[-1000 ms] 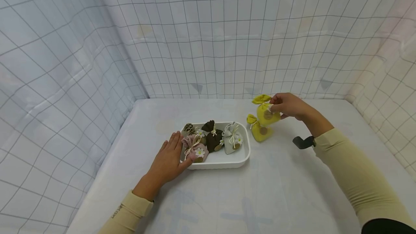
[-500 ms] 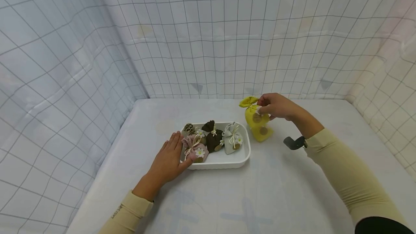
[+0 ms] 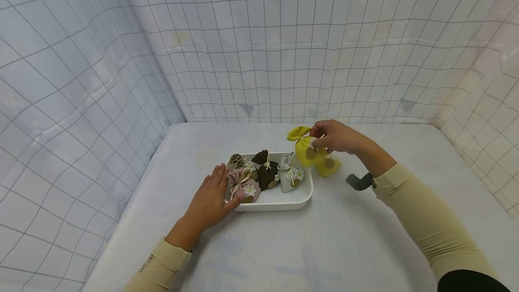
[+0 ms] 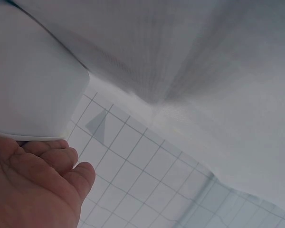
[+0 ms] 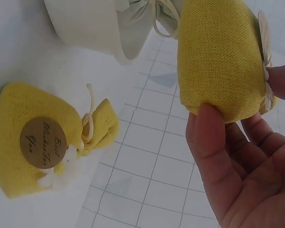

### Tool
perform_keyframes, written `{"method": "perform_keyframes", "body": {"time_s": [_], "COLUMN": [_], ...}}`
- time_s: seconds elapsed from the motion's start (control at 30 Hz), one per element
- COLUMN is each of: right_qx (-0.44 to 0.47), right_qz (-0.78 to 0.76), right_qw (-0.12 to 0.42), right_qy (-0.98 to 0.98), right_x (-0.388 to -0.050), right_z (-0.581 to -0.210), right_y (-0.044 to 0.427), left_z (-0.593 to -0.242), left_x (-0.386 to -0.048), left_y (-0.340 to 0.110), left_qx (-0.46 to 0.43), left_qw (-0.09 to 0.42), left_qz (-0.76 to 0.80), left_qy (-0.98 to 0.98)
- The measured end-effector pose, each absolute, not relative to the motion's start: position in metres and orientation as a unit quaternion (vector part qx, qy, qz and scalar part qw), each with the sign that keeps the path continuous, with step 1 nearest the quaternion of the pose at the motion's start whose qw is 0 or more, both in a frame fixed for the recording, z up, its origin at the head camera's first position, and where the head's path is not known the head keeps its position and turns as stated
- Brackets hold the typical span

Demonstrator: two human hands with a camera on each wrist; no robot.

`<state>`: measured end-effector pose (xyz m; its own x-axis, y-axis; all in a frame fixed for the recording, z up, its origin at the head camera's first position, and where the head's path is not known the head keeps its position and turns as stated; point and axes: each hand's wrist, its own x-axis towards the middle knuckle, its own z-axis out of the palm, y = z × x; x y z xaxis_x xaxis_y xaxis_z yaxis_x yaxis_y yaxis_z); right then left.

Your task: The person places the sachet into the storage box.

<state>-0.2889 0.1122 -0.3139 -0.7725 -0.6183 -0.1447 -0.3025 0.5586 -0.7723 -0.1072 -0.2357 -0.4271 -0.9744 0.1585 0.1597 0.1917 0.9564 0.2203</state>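
My right hand (image 3: 336,136) pinches a small yellow drawstring pouch (image 3: 308,152) above the back right corner of a white tray (image 3: 267,207). In the right wrist view, thumb and fingers are round that held pouch (image 5: 218,57). Below it, a second yellow pouch (image 3: 331,168) lies on the table right of the tray, partly covered in the head view. My left hand (image 3: 207,199) lies along the tray's left wall, fingers extended, thumb across the near corner. Inside sit a pink pouch (image 3: 247,186), a dark brown pouch (image 3: 265,177), a pale grey pouch (image 3: 289,177) and an olive patterned one (image 3: 236,161).
White cloth covers the table (image 3: 259,247). Grid-patterned curtains (image 3: 259,57) hang behind and on both sides. A dark strap piece (image 3: 360,182) sticks out from my right wrist.
The held yellow pouch has moved left and slightly down with my right hand, from above the other yellow pouch to the tray's right edge. My left hand has stayed put.
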Motion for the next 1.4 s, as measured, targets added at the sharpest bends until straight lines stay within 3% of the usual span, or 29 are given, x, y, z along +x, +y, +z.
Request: {"method": "perform_keyframes", "body": {"time_s": [1.4], "right_qx": [-0.325], "right_qz": [-0.375], "right_qw": [0.220], "right_qy": [0.840], "right_x": [-0.246], "right_z": [-0.341], "right_y": [0.053], "left_z": [-0.428], "left_x": [-0.107], "left_y": [-0.236], "left_qx": [-0.092], "left_qw": [0.081], "left_qz": [-0.113], "left_qy": [-0.986]}}
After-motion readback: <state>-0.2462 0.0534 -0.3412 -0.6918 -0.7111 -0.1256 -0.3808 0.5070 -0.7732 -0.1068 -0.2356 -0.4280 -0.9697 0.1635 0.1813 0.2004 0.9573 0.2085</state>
